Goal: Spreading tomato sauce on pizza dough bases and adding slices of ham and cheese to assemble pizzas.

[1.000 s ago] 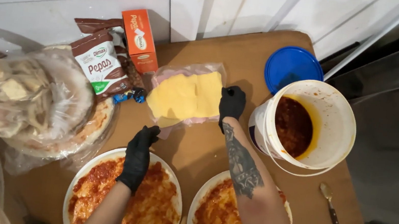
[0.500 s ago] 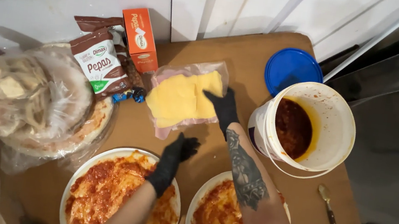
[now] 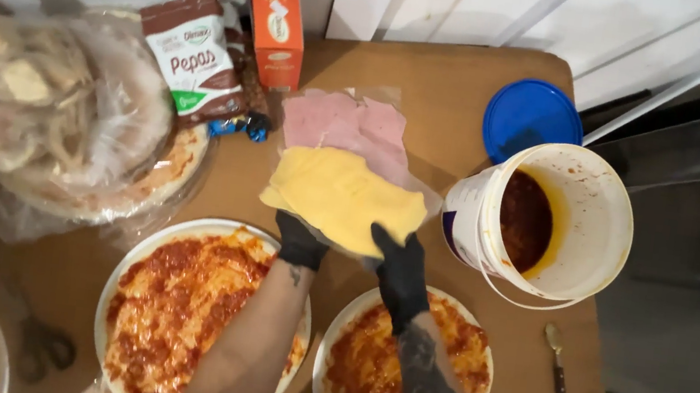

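1. Left hand (image 3: 301, 242) and right hand (image 3: 399, 270), gloved, both pinch the near edge of the cheese (image 3: 341, 197), lifted over the ham (image 3: 346, 124).
2. Step, judged: topping.
3. Next needs carrying cheese to a sauced pizza (image 3: 173, 308).

Desk (image 3: 438, 73): brown, rounded corners.
Near edge: two sauced pizza bases (image 3: 173, 308), (image 3: 363, 369).
Right: sauce bucket (image 3: 585, 227), blue lid (image 3: 532, 117), knife (image 3: 557, 368).
Back: orange carton (image 3: 275, 25), brown snack bags (image 3: 197, 55), ham slices (image 3: 346, 124).
Left: bagged pizza bases (image 3: 45, 120).
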